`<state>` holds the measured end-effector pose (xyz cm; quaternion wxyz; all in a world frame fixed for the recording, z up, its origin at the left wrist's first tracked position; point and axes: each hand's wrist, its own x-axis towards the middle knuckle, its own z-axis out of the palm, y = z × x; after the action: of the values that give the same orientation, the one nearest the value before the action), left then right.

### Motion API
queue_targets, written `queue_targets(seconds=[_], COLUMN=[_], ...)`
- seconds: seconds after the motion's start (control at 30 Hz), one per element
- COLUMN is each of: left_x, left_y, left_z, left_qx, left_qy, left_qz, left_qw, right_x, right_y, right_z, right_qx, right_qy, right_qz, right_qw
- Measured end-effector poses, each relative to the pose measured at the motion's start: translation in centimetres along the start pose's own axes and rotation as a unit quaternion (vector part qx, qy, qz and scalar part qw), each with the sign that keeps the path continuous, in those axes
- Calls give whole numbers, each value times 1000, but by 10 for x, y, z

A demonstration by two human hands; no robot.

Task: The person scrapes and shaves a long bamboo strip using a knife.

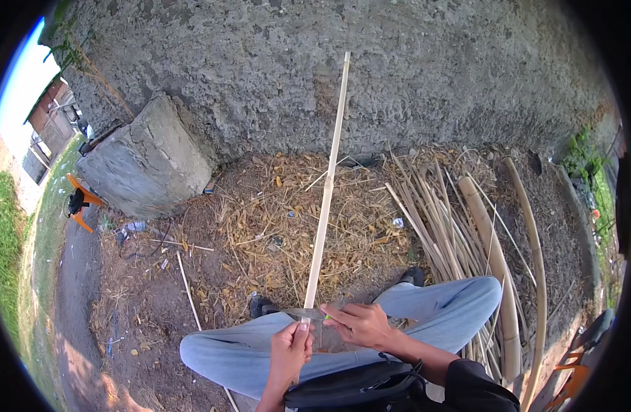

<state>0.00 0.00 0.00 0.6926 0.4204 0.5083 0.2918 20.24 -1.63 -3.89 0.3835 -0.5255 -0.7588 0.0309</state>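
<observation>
A long, pale split bamboo strip (322, 223) points away from me, its far end rising in front of the rough wall. My left hand (291, 349) is closed around its near end, thumb on top. Closed on a knife (303, 313), my right hand (360, 325) sits just right of the strip. A bit of bright green shows at the knife's handle; the fingers cover the rest. The metal blade reaches left across the strip, just beyond my left thumb. Whether its edge bites into the bamboo, I cannot tell. Both hands are between my bent knees.
Right of my leg lie a pile of thin bamboo strips (436, 213), a thick bamboo pole (490, 254) and a long curved pole (532, 254). A concrete block (151, 158) stands against the wall (274, 75) at left. Dry leaves (260, 213) and a thin stick (188, 288) litter the ground.
</observation>
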Motion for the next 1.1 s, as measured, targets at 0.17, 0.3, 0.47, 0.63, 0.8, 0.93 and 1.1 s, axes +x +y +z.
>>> queue_targets(seconds=[0.17,0.3,0.47,0.63,0.8,0.93,1.1], left_x=[-2,2,0,4,4,3,6], left_y=[5,1,-2,-5,-3,-7,-11], left_z=[1,0,2,-6,-6,-5,-13], left_qx=[-10,-33,-50,-41,-31,-33,-40], left_qy=[-11,-34,-35,-35,-23,-37,-41], left_qz=[-19,-21,-11,6,3,-8,-4], left_qw=[1000,999,998,999,999,999,998], right_x=[8,18,38,46,51,66,76], right_y=[14,25,33,55,60,84,97], right_z=[3,4,-1,8,13,7,2], right_qx=[-28,-27,-33,-33,-31,-44,-62], right_qy=[49,72,108,123,131,165,122], right_qz=[24,41,97,42,44,80,60], right_qw=[998,996,989,991,990,982,989])
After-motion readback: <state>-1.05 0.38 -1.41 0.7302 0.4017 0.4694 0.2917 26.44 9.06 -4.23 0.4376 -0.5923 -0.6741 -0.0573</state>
